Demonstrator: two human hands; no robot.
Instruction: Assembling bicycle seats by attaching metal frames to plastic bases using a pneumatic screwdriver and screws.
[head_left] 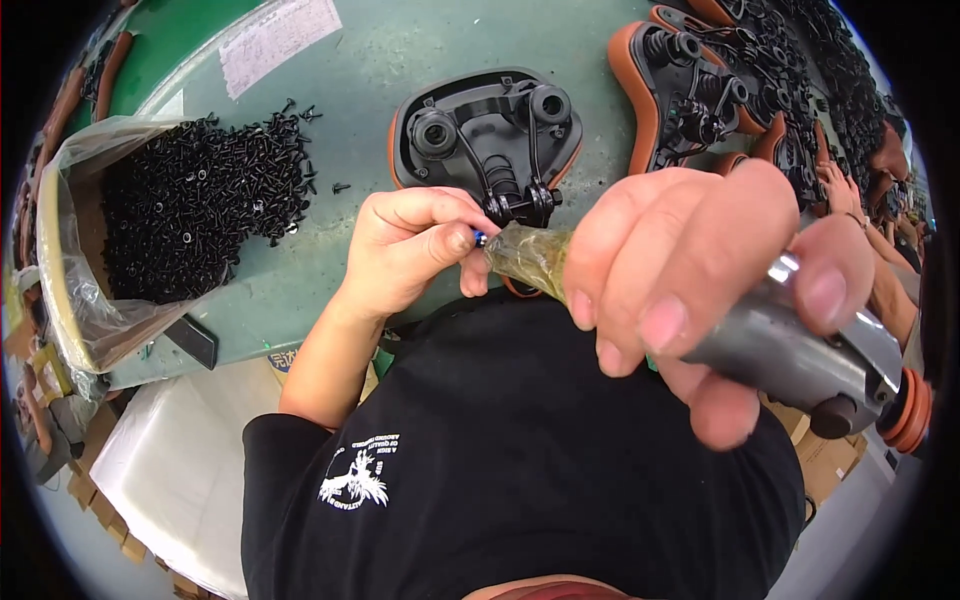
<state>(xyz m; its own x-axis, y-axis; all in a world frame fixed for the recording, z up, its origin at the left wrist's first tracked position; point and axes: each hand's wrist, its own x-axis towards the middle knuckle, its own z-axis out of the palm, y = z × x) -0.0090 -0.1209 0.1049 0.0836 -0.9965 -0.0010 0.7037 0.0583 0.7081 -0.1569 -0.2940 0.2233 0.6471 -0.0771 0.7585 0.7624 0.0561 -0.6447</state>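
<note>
In my right hand (700, 270) is a grey air screwdriver (790, 345), its front end wrapped in clear yellowish tape and pointing left. My left hand (410, 240) pinches a small screw with a blue patch (480, 238) between thumb and fingers, right at the screwdriver's tip. The screw's far end is covered by my fingers. Just beyond my hands a bicycle saddle (490, 125) lies upside down on the green table, with its black underside, springs and rails showing and brown edges at its sides.
On the left, a plastic-lined box (65, 250) lies tipped, with black screws (210, 200) spilling onto the green table (350, 100). A dark phone-like slab (192, 340) is at the near edge. More saddles (665, 100) crowd the right, where another person's hand (840, 190) shows.
</note>
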